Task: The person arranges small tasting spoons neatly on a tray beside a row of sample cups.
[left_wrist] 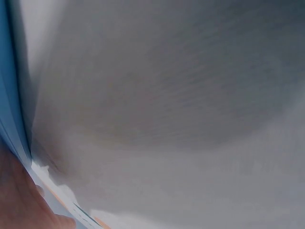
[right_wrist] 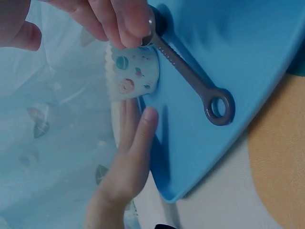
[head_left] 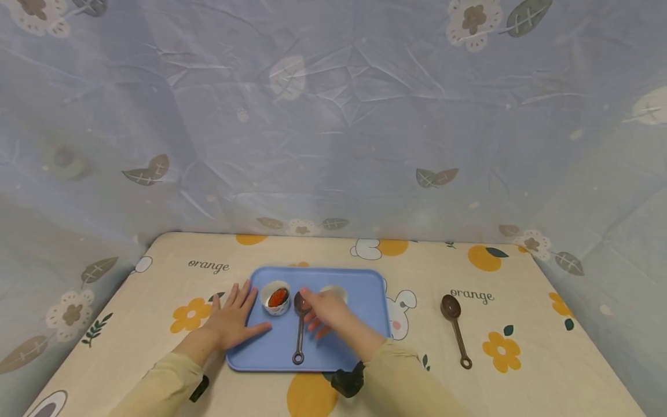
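A light blue tray (head_left: 271, 354) lies on the table. My left hand (head_left: 230, 322) rests at its left edge, palm down with fingers spread. On the tray, a brown measuring spoon (head_left: 300, 335) with a ringed handle lies bowl away from me. My right hand (head_left: 327, 311) is over the spoon's bowl, fingertips right at it and thumb apart from the fingers in the right wrist view. Left of the spoon stands a white printed cup (right_wrist: 136, 78) with a red-orange, dark-edged thing (head_left: 278, 297) in it. Another white cup (head_left: 337, 291) is partly hidden behind my right hand.
A second brown spoon (head_left: 457, 330) lies on the patterned tablecloth (head_left: 531, 370), right of the tray. A pale blue-grey curtain (head_left: 344, 145) hangs behind the table and at both sides.
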{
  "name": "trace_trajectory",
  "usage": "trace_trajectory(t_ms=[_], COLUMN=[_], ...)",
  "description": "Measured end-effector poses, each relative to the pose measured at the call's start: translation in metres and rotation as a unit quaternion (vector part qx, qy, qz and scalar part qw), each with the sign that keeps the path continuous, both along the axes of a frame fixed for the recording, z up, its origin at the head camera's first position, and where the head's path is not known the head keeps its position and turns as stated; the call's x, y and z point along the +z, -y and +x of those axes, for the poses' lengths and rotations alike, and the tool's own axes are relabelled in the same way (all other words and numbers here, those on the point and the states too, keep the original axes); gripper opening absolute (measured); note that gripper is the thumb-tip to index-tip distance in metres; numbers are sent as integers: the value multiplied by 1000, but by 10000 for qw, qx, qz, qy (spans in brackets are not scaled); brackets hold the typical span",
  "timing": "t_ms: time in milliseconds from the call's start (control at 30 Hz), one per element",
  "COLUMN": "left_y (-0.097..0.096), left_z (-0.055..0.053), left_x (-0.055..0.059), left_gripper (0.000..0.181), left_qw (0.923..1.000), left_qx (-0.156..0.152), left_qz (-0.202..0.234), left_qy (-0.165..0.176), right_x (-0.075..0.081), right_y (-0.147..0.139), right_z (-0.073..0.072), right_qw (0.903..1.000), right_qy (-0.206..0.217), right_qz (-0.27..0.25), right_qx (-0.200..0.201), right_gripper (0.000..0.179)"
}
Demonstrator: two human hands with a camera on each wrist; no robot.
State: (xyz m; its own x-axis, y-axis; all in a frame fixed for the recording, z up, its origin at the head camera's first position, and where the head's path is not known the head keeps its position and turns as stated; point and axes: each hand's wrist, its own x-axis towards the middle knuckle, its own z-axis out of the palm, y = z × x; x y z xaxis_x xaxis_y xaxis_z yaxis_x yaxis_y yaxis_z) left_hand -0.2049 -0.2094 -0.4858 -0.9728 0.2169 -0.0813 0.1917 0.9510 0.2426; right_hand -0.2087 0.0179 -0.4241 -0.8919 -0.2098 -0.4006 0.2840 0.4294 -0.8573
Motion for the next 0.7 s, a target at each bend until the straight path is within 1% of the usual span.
trace_trajectory(t_ms=[133,267,500,600,700], left_y=[-2,-3,0,0,-1], left_z=[1,1,1,1,1], left_x=[6,6,4,4,4], left_gripper=[96,96,96,97,97], left_qw=[10000,10000,9998,9999,10000], left_qx=[3,0,-85,-60,-10], left_qz=[-27,-45,173,139,12], left_qy=[61,59,38,61,71], right_x=[2,3,4,6,7], right_y=[-6,-13,-29,-37,-45], right_z=[-2,-1,0,0,-2], right_qw=[9998,9993,9983,9982,9985], right_qy=[116,110,91,42,34], right_qz=[-184,-357,-475,-498,-467], right_qx=[33,92,310,344,278], right_gripper=[55,56,60,62,63])
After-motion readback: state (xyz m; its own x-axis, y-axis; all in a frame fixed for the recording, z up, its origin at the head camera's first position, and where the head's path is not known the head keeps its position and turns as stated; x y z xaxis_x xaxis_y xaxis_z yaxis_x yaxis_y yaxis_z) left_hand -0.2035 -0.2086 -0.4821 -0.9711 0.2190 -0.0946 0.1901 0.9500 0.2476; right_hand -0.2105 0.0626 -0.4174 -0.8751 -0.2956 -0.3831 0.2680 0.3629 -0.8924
